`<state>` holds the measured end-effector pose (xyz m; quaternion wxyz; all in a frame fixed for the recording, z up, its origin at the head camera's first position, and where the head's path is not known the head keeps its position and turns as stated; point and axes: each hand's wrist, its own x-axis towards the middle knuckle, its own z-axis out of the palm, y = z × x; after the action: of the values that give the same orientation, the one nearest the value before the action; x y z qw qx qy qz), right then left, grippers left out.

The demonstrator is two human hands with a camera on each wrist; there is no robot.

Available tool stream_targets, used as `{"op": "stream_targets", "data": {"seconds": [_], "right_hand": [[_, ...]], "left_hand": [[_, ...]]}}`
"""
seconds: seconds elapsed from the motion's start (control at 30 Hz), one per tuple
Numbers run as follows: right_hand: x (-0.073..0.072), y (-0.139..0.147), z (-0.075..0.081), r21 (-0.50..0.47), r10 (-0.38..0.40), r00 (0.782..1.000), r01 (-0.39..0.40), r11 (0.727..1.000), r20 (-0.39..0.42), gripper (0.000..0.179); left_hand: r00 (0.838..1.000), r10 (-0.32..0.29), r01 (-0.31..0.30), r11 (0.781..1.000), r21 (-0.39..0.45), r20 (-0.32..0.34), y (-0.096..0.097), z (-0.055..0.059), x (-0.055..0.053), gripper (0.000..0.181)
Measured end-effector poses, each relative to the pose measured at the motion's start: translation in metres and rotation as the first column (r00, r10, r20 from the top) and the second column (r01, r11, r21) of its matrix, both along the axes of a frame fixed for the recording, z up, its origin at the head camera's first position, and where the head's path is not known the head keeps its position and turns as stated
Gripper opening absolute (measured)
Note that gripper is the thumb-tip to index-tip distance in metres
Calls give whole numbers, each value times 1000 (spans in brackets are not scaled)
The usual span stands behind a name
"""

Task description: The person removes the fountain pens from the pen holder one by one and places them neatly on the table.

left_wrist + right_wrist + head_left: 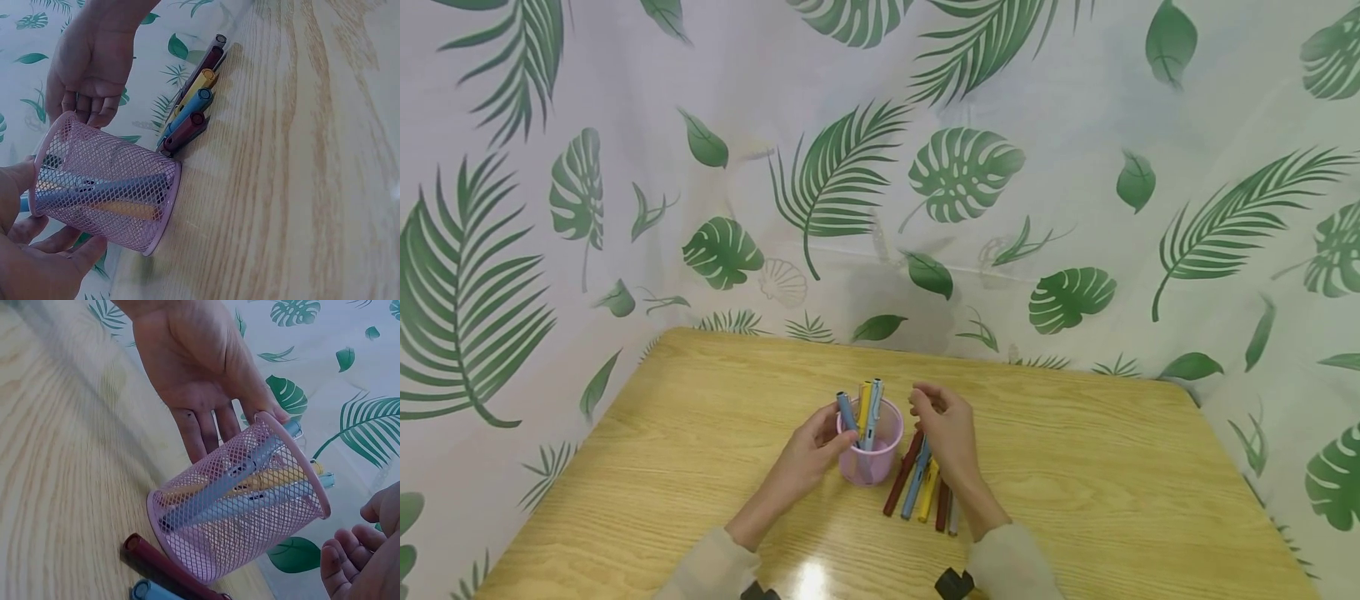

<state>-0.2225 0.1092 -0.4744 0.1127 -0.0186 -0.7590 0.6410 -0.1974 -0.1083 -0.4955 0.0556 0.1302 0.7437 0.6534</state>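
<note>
My left hand point(811, 454) holds a pink mesh pen cup point(852, 472) on the table, thumb at the rim and fingers around its far left side. Three pens lean inside the cup: a blue pen point(846, 410), a yellow pen point(864, 410) and a light blue pen point(874, 410). To the right of the cup, my right hand point(951, 437) hovers with loosely curled fingers and nothing in them. Beneath it lie several pens side by side, among them a dark red pen point(901, 479), a blue pen point(914, 490) and a yellow pen point(928, 495); their far ends are partly hidden by that hand.
The wood-grain table point(1112, 483) extends to both sides of the hands. Behind it hangs a white cloth point(865, 75) printed with green leaves. A bright light reflection shows near the table's front.
</note>
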Motion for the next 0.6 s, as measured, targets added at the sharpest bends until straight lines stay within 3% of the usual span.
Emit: {"op": "stream_targets", "data": {"seconds": [0.6], "right_hand": [[-9,-26,-2,44,49,999,-49,998,1,29]], "left_hand": [[1000,-2,2,1000,-19,-22,0,-3,-2,59]]}}
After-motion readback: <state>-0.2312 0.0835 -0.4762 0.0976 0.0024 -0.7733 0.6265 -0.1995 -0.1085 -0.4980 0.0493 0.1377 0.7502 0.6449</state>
